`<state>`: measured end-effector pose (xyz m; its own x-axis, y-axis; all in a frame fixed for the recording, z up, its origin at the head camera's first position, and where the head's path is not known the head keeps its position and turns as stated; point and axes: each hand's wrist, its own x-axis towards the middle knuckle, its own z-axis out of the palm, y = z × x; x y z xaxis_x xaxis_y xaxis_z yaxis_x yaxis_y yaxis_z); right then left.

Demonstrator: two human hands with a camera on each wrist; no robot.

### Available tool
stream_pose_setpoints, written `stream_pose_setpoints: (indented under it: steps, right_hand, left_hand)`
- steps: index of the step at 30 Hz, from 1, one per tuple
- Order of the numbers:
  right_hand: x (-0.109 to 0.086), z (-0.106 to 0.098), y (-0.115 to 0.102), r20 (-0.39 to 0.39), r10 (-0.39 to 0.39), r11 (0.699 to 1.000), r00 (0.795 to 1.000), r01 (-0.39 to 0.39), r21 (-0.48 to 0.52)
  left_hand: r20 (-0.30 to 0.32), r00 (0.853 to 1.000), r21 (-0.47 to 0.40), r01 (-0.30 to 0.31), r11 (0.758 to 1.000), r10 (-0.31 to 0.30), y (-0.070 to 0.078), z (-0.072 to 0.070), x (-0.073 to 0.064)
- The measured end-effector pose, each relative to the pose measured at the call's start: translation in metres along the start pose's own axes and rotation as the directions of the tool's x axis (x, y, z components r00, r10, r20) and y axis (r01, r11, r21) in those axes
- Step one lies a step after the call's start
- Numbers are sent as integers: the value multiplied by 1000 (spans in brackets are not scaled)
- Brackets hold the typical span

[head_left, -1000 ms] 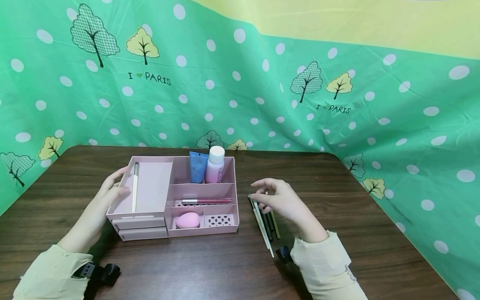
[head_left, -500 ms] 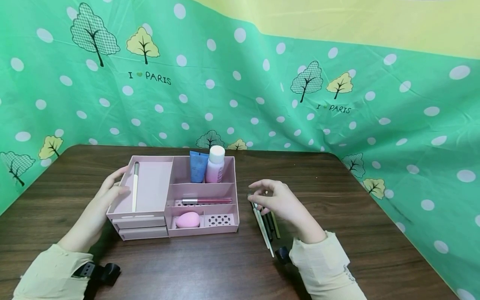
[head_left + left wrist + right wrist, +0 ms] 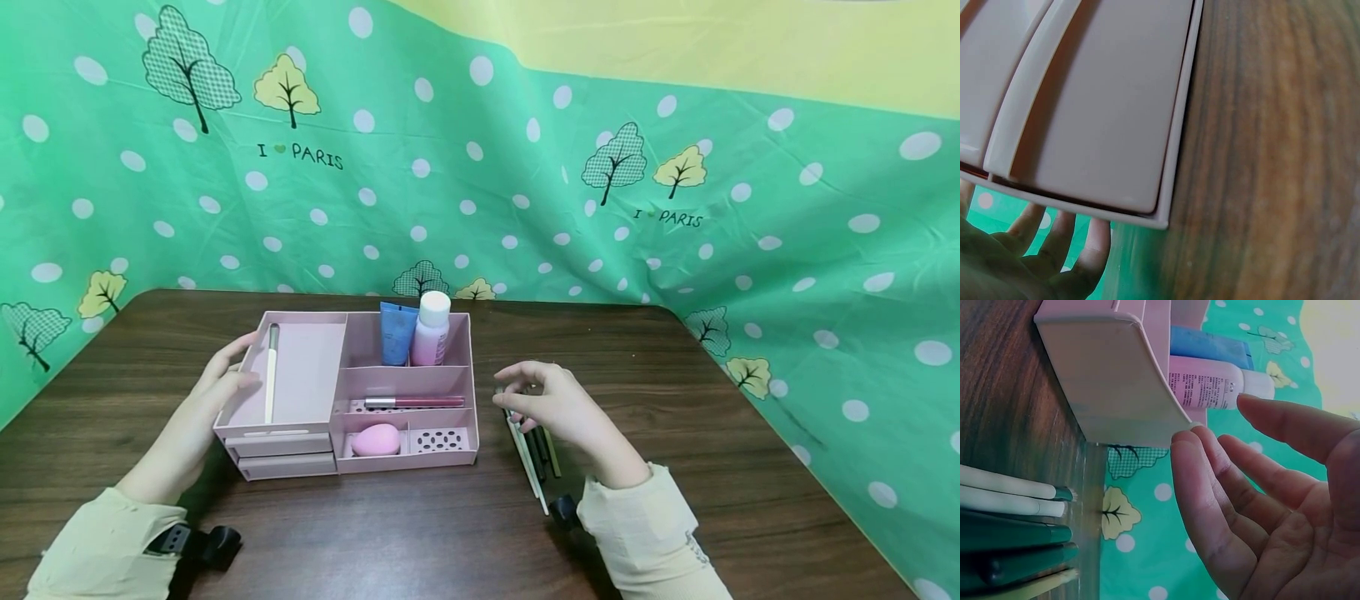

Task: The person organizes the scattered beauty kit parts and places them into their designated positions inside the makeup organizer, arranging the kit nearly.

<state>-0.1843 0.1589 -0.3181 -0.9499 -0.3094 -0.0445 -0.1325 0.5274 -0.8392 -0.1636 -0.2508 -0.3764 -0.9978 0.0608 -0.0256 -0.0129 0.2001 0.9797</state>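
Observation:
A pink desktop organizer stands on the table. My left hand holds its left side, thumb over the rim and fingers along the outer wall. The left wrist view shows those fingers against the side by the drawers. My right hand hovers over several makeup brushes, fingers loosely bent. In the right wrist view nothing lies between its thumb and fingers; white brushes and dark green ones lie apart from it on the table.
Inside the organizer are a white brush, a blue tube, a pink bottle with white cap, a slim pink stick with a silver end, and a pink makeup sponge. A green curtain hangs behind the table.
My right hand has drifted slightly left above the brushes. The left hand and the organizer have stayed in place.

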Motion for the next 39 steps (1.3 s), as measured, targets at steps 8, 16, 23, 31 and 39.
stream_pose_setpoints:
  steps: [8,16,23,31,39]
  right_hand:
    - [1,2,2,13,6,1000,1000,-6,-21]
    - [0,3,0,20,4,1000,1000,-4,-24]
    - [-1,2,0,31,-1,1000,1000,2,-23]
    - [-4,1,-6,46,-27,999,999,25,33]
    - [-8,1,-16,46,-56,992,997,51,118]
  left_hand:
    - [3,1000,-1,-3,1000,3,1,0,-1]
    - [6,1000,-1,3,1000,-3,2,1,0]
    - [7,1000,-3,1,1000,-1,1,0,0]
    - [10,1000,-3,-5,1000,5,3,0,0]
    - [9,1000,1,5,1000,-5,2,-1,0]
